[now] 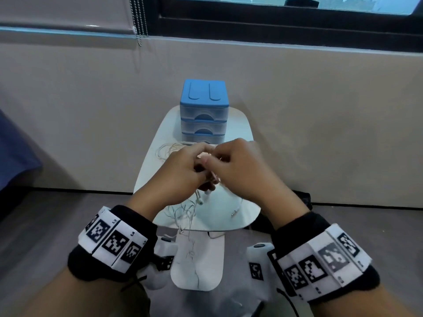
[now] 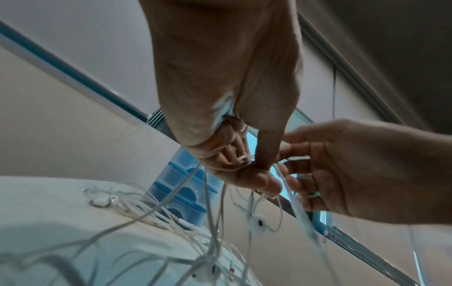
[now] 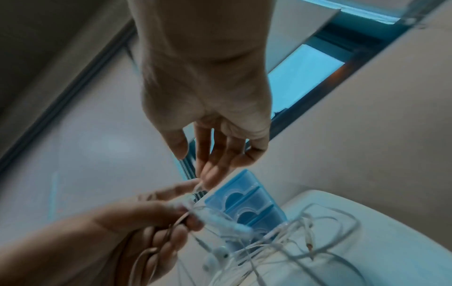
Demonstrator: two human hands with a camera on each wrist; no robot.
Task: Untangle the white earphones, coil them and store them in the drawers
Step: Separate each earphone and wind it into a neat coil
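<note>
Over the small white table (image 1: 242,133), my left hand (image 1: 194,161) and right hand (image 1: 219,156) meet on the tangled white earphones (image 1: 200,200). The left hand (image 2: 234,164) grips a bunch of cords in curled fingers. The right hand (image 3: 205,178) pinches one strand beside it with its fingertips. An earbud (image 2: 257,222) and a jack plug (image 1: 234,212) dangle below the hands. More loose cord (image 1: 169,149) lies on the table to the left. At the far end of the table stands the blue drawer unit (image 1: 203,110) with three drawers, all closed.
The table stands against a beige wall under a dark-framed window (image 1: 274,19). A bead chain (image 1: 139,21) hangs at the upper left. Cord loops trail over the table's near edge to its white base (image 1: 196,266). A dark blue cloth (image 1: 13,156) lies at the left.
</note>
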